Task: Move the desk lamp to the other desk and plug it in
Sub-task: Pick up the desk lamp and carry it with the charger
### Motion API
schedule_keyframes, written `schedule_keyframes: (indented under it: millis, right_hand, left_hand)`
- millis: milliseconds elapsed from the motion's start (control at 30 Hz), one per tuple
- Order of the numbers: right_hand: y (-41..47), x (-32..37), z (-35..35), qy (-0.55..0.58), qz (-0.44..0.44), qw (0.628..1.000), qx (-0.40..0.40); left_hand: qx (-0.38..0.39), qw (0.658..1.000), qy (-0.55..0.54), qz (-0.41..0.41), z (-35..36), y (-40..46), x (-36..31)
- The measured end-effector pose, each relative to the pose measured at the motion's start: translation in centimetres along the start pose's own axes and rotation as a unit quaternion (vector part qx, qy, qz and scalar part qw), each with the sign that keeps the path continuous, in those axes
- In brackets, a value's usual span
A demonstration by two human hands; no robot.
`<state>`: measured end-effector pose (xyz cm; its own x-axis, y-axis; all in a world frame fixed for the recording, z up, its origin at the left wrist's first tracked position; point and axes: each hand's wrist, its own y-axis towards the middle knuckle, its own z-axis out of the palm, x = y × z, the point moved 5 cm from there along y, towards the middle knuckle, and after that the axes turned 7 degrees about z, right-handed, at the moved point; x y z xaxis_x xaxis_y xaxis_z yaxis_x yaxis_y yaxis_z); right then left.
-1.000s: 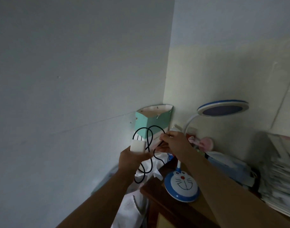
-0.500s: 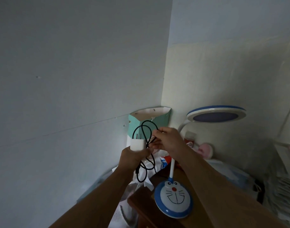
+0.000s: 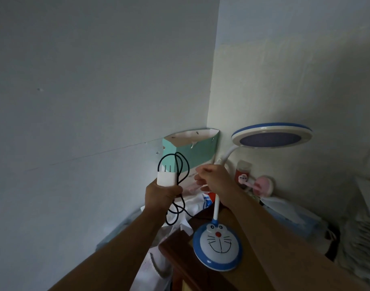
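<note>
The desk lamp stands on a brown desk (image 3: 177, 250) in the room's corner. It has a round blue-and-white base (image 3: 217, 245) with a cartoon cat face, a white neck and a round blue-rimmed head (image 3: 272, 135). My left hand (image 3: 161, 196) is shut on the lamp's white plug (image 3: 166, 178), prongs up, and on loops of its black cable (image 3: 181, 164). My right hand (image 3: 216, 179) is in front of the lamp's neck, fingers curled and clear of the cable. Whether it grips the neck is hidden.
A teal paper bag (image 3: 192, 151) hangs on the wall behind the plug. A red jar (image 3: 242, 173), a pink object (image 3: 262, 185) and plastic bags (image 3: 293, 215) crowd the desk's back. White bags (image 3: 192, 206) lie left of the desk. Stacked papers (image 3: 364, 229) sit at right.
My right hand has let go of the cable loops and moved right, onto the lamp's neck. My left hand keeps the plug and coiled cable. The camera has shifted slightly.
</note>
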<state>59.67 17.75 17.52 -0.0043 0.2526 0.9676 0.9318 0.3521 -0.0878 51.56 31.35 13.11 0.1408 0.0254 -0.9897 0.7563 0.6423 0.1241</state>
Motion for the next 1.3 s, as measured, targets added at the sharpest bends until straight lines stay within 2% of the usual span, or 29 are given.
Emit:
schedule_keyframes:
  millis: [133, 267, 467, 733, 867, 1033, 1167, 1300]
  right_hand:
    - [0.7, -3.2, -1.3, -0.102, 0.017, 0.994, -0.038]
    - [1.2, -6.5, -2.2, -0.154, 0.049, 0.986, -0.032]
    - [2.5, -8.6, -2.8, -0.224, 0.049, 0.969, -0.094]
    - [5.2, -9.2, -2.2, -0.299, 0.01, 0.944, -0.141]
    - [5.6, -9.3, -1.7, -0.354, -0.057, 0.919, -0.163]
    - [5.9, -9.3, -1.8, -0.349, -0.031, 0.923, -0.159]
    - [5.5, -9.3, -1.7, -0.372, -0.032, 0.903, -0.21]
    - [4.6, -8.4, -1.6, -0.392, -0.028, 0.892, -0.222]
  left_hand:
    - [-0.008, 1.0, 0.002, 0.002, -0.1, 0.1, 0.4]
    - [-0.009, 1.0, 0.017, 0.001, 0.2, 0.3, 1.2]
    - [-0.01, 0.997, 0.072, -0.007, 0.8, 1.0, 2.4]
    - [-0.007, 0.997, 0.073, -0.029, 1.8, 1.8, 4.4]
    - [-0.012, 0.996, 0.081, -0.03, 1.9, 2.1, 5.1]
    - [-0.006, 0.996, 0.082, -0.031, 1.9, 2.2, 5.5]
    - [0.01, 0.996, 0.079, -0.032, 2.0, 2.2, 5.4]
    - [0.032, 0.996, 0.081, -0.031, 1.9, 2.2, 5.0]
